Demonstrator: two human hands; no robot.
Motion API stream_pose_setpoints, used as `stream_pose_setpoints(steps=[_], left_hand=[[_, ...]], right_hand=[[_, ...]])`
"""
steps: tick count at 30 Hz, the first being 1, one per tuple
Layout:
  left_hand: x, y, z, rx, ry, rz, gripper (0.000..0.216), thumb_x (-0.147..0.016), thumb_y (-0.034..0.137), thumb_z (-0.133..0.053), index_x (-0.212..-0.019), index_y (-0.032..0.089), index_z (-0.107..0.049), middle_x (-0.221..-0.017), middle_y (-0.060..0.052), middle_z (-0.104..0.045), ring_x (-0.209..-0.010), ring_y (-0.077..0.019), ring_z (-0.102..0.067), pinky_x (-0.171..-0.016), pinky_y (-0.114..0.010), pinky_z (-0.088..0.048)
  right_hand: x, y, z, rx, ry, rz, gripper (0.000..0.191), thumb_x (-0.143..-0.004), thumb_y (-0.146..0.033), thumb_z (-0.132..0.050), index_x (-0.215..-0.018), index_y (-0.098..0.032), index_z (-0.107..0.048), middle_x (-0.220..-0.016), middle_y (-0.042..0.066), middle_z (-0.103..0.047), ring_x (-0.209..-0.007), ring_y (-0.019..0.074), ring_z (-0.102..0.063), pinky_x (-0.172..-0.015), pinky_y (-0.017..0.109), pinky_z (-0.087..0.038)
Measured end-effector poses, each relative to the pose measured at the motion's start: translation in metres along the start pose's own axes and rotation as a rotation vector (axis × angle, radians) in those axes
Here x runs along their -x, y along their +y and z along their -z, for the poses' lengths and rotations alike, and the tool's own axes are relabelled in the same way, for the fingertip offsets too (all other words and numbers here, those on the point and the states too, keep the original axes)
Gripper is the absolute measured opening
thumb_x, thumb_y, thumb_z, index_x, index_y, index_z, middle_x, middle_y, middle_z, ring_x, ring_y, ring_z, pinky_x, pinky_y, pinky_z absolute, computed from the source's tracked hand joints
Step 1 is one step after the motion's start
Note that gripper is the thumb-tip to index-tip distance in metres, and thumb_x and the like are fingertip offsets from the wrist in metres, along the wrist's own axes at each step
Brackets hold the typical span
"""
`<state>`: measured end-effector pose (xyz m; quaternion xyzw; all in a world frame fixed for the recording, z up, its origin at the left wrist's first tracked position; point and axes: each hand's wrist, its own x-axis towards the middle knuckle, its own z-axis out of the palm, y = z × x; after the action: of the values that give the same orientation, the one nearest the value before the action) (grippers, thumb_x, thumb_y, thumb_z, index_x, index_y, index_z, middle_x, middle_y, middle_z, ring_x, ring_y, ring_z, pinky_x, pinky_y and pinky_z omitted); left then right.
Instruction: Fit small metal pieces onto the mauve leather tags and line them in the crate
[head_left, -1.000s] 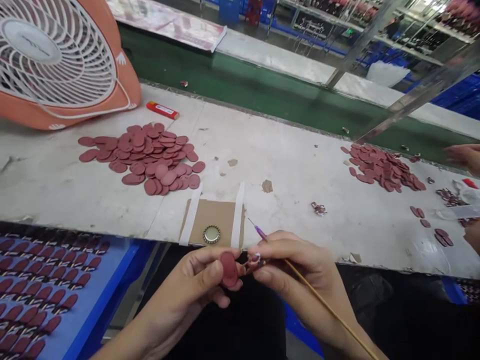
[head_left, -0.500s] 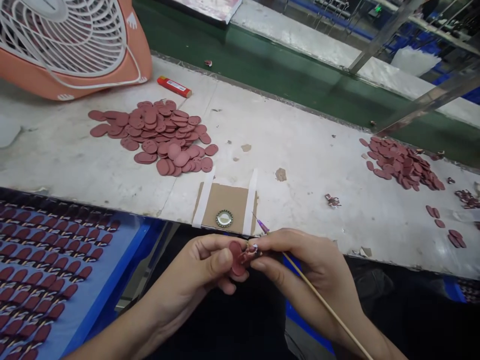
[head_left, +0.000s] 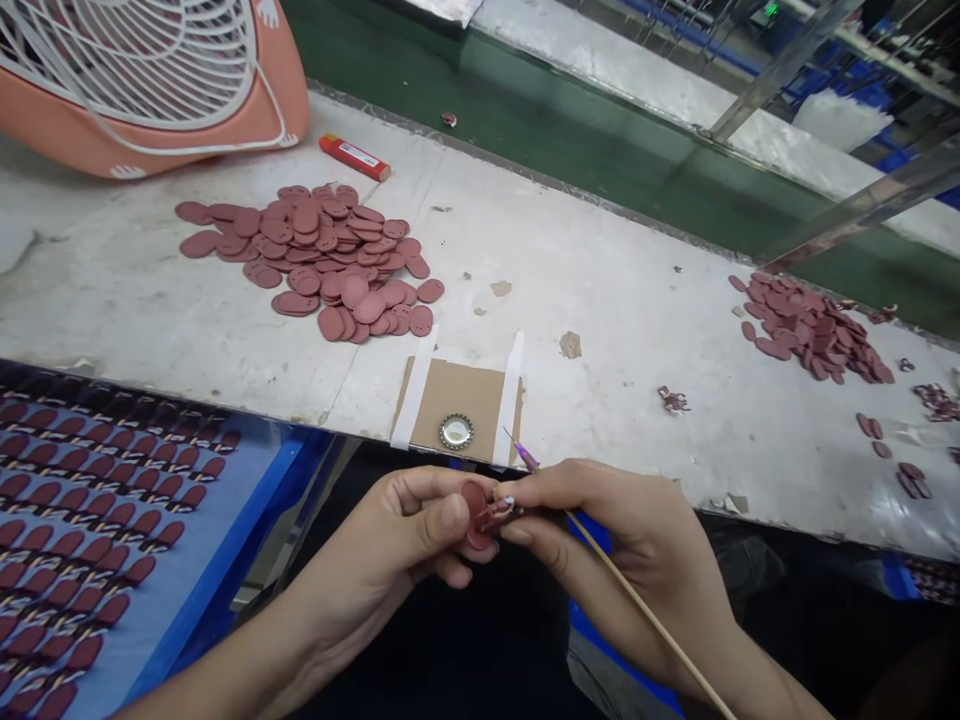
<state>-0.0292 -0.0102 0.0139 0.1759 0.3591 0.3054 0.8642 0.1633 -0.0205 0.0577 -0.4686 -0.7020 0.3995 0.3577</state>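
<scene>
Head view. The left hand [head_left: 409, 535] pinches a flat, dark-red oval disc [head_left: 474, 495] between thumb and fingers, just beyond the near edge of the whitish tabletop [head_left: 600, 400]. The right hand [head_left: 622, 530] grasps, between thumb and index finger, a small dark-red piece with a whitish spot [head_left: 498, 511], which meets the disc's right side; whether the two are joined cannot be told. A thin, tan, rod-like stick [head_left: 649, 612] also lies in the right hand; a purple tip with a fine needle [head_left: 526, 458] projects on the far side. Beyond the hands, a round, silvery cap with a ridged rim [head_left: 456, 432] rests on a brown cardboard rectangle [head_left: 469, 382] bordered by two white strips [head_left: 414, 400]. Far left: a heap of dark-red oval discs [head_left: 337, 255], near an orange fan with a white grille [head_left: 187, 145]. Far right: a second dark-red heap [head_left: 810, 330].
</scene>
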Motion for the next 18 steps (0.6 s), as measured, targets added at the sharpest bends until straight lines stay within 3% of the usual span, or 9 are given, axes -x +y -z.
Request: stream_pose_setpoints(steps=[5, 13, 18], left_hand=[[-0.001, 0.0, -0.002, 0.013, 0.028, 0.004, 0.03, -0.067, 0.043, -0.086, -0.081, 0.018, -0.08, -0.063, 0.0, -0.068, -0.058, -0.0071, -0.058, -0.051, -0.011, -0.048], [0.003, -0.002, -0.003, 0.019, 0.008, 0.005, 0.026, -0.067, 0.042, -0.086, -0.078, 0.019, -0.08, -0.064, 0.001, -0.068, -0.055, -0.0059, -0.057, -0.05, -0.011, -0.046], [0.01, 0.001, -0.007, 0.025, -0.055, -0.038, 0.023, -0.067, 0.04, -0.086, -0.077, 0.02, -0.081, -0.062, 0.0, -0.073, -0.054, -0.0064, -0.058, -0.051, -0.013, -0.045]], right_hand=[[0.0, -0.002, 0.0, 0.051, -0.02, 0.039, 0.021, -0.095, -0.013, -0.068, -0.109, -0.029, -0.067, -0.093, -0.004, -0.072, -0.078, 0.0134, -0.07, -0.075, 0.021, -0.059], [0.0, -0.01, -0.002, 0.084, -0.005, 0.143, 0.023, -0.094, -0.007, -0.064, -0.11, -0.024, -0.065, -0.09, -0.001, -0.071, -0.077, 0.0122, -0.069, -0.074, 0.018, -0.058], [0.011, -0.019, -0.005, 0.046, 0.012, 0.129, 0.043, -0.093, -0.004, -0.065, -0.127, -0.031, -0.063, -0.095, 0.0, -0.073, -0.08, 0.0156, -0.071, -0.076, 0.023, -0.062]])
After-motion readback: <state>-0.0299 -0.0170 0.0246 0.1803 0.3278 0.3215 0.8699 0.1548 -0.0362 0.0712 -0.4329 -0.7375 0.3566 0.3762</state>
